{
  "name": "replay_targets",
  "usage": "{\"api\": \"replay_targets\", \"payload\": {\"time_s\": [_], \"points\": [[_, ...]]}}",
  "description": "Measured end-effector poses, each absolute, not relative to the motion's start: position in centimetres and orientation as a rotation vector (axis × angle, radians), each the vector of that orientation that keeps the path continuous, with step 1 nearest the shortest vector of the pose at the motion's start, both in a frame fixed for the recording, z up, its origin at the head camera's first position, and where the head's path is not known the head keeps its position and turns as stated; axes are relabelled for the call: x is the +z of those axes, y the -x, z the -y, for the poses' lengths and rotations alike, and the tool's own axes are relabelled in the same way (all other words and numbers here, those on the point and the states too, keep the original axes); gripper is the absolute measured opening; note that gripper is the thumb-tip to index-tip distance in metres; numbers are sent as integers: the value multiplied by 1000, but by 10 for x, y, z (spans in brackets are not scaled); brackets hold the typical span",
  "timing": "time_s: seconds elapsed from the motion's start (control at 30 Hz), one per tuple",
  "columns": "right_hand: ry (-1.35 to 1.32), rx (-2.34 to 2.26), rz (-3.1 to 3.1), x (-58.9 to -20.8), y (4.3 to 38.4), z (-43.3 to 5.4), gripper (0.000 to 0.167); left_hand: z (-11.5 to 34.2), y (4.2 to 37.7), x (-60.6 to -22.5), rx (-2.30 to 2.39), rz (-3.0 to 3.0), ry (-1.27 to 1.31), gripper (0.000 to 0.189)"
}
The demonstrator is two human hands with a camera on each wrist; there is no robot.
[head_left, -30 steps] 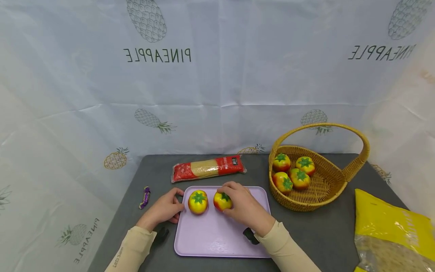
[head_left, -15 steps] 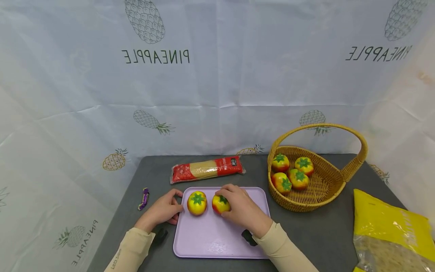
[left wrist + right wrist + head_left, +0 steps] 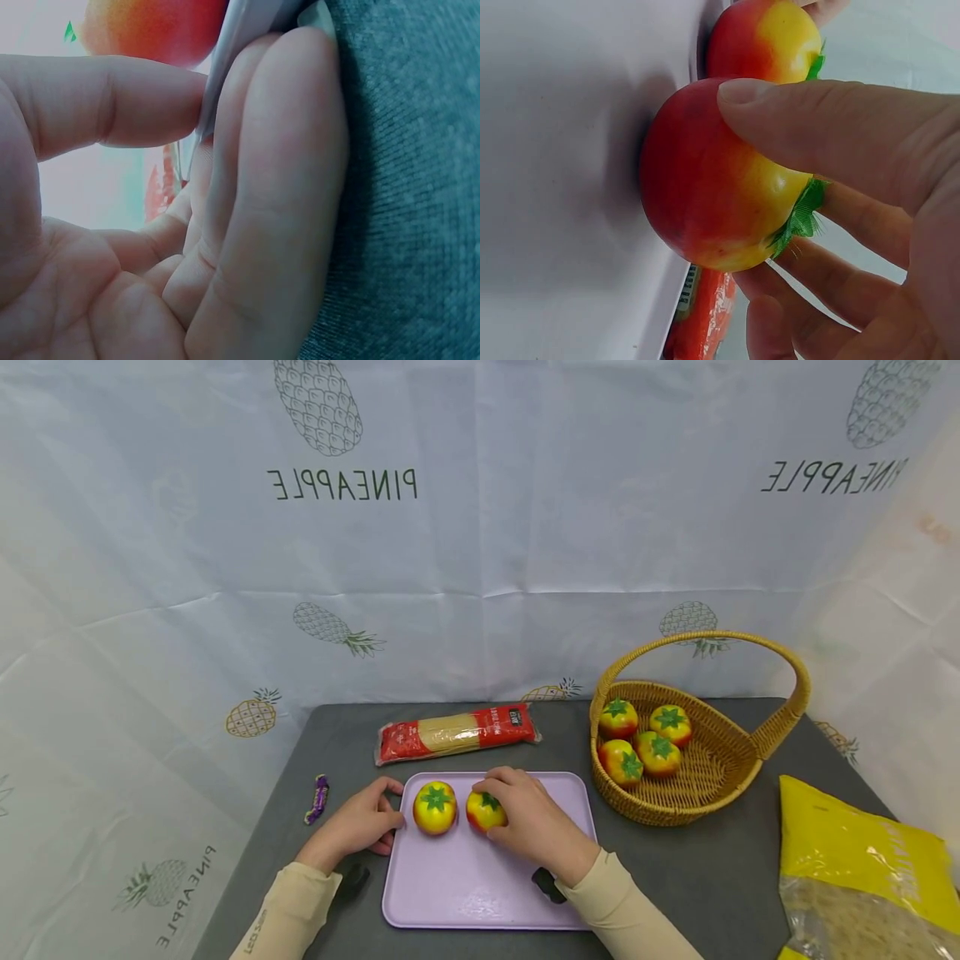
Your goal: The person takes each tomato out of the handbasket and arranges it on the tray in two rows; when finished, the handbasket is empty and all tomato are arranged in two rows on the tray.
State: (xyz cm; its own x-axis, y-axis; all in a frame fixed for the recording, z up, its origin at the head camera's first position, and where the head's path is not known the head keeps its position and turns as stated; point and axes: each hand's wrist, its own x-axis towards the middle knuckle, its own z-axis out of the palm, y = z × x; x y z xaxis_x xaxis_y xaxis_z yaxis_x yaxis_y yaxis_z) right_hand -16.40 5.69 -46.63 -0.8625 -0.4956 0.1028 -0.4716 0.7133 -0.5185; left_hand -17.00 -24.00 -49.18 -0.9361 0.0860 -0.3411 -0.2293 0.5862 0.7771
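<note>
My right hand (image 3: 534, 820) grips a red-and-yellow toy fruit (image 3: 483, 811) with a green leafy top, thumb on one side and fingers round the other. In the right wrist view this toy fruit (image 3: 712, 180) sits low against the lilac tray (image 3: 547, 187). A second toy fruit (image 3: 435, 808) stands just left of it, on the upper left of the tray (image 3: 465, 885). My left hand (image 3: 362, 823) holds the tray's left edge. The left wrist view has the thumb against the tray's rim (image 3: 217, 82), with fingers curled along the outer side.
A wicker basket (image 3: 720, 777) with several similar fruits stands right of the tray, its tall handle arching up. Behind the tray lies a red noodle packet (image 3: 450, 733). A purple-wrapped candy (image 3: 318, 799) lies at left, a yellow bag (image 3: 862, 852) at far right.
The right hand and its toy fruit have shifted very slightly left toward the other fruit. The left hand stays at the tray's edge. The head view has moved slightly.
</note>
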Motion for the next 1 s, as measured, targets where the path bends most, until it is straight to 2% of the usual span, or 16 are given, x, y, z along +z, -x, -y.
{"api": "replay_targets", "payload": {"time_s": [0.63, 1.0], "points": [[790, -883, -2845, -466, 164, -58, 69, 240, 172, -494, 1293, -2469, 103, 50], [789, -893, -2856, -462, 165, -62, 72, 240, 171, -492, 1287, -2498, 81, 50]]}}
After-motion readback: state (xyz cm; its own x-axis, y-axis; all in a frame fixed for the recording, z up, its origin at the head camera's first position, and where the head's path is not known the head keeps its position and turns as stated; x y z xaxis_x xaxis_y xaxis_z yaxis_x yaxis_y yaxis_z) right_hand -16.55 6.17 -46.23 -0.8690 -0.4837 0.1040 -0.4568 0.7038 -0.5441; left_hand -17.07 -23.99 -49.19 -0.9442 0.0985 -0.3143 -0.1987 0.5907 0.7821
